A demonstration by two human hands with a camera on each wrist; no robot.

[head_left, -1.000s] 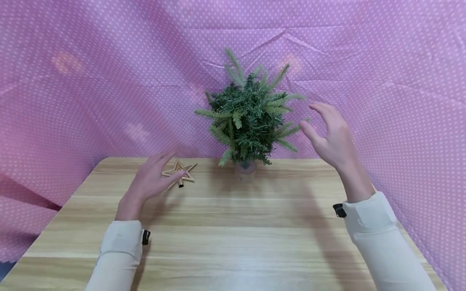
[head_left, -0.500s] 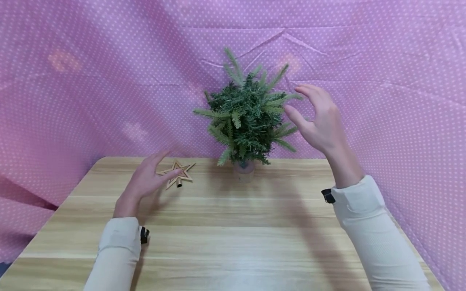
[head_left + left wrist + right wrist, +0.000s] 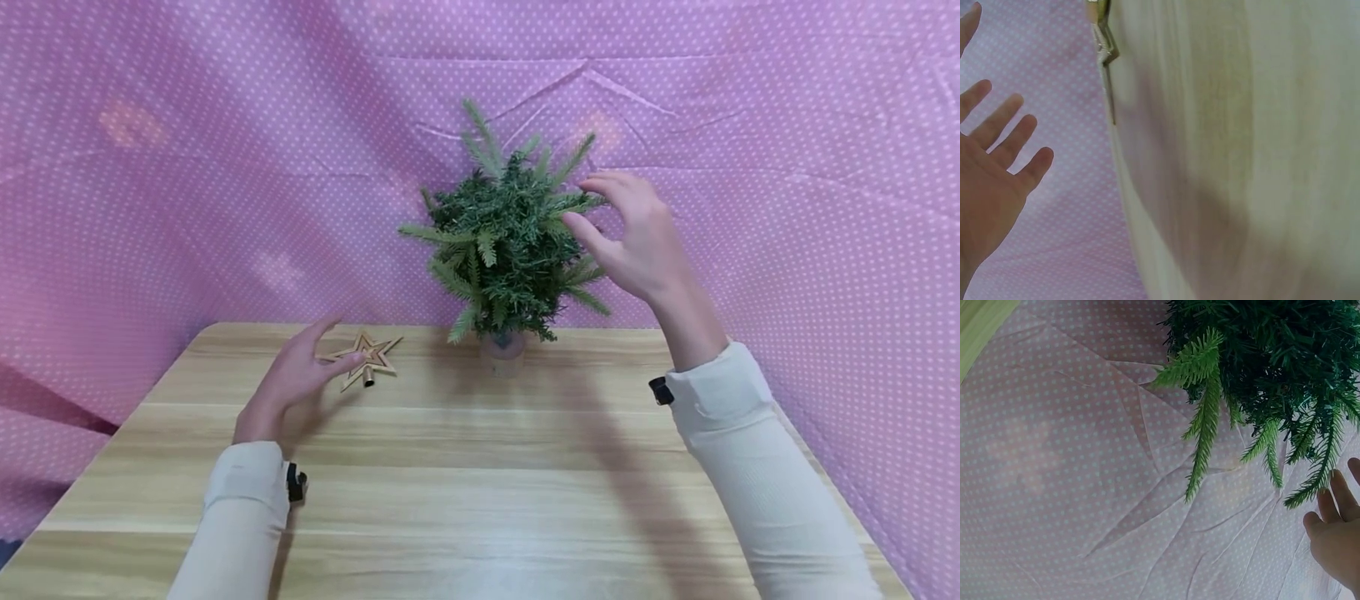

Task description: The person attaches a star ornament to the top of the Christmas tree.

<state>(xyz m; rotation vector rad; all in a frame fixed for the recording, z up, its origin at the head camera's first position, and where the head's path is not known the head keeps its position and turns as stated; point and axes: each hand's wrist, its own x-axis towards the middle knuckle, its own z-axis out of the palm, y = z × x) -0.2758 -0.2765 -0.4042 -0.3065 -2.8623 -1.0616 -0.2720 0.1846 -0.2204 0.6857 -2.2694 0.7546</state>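
Observation:
A small artificial Christmas tree [image 3: 517, 242] stands upright at the back of the table, on a pale see-through base [image 3: 502, 357]. My right hand [image 3: 641, 237] is raised at its right side, thumb and fingers apart. In the right wrist view, the fingertips of that hand [image 3: 1338, 540] are beside a branch tip; whether they touch it I cannot tell. On the left lies a gold star topper [image 3: 382, 358] with a short tube at its foot. My left hand [image 3: 294, 371] is over the star's left part, fingers spread, thumb in front of it, holding nothing visible.
The wooden table [image 3: 465, 483] ends just behind the tree and the star. A pink dotted cloth [image 3: 300, 167] hangs behind it and down both sides.
My right hand has moved left and up, from beside the tree to its right-hand branches. My left hand has drifted slightly left, uncovering more of the star. Tree and star stay put.

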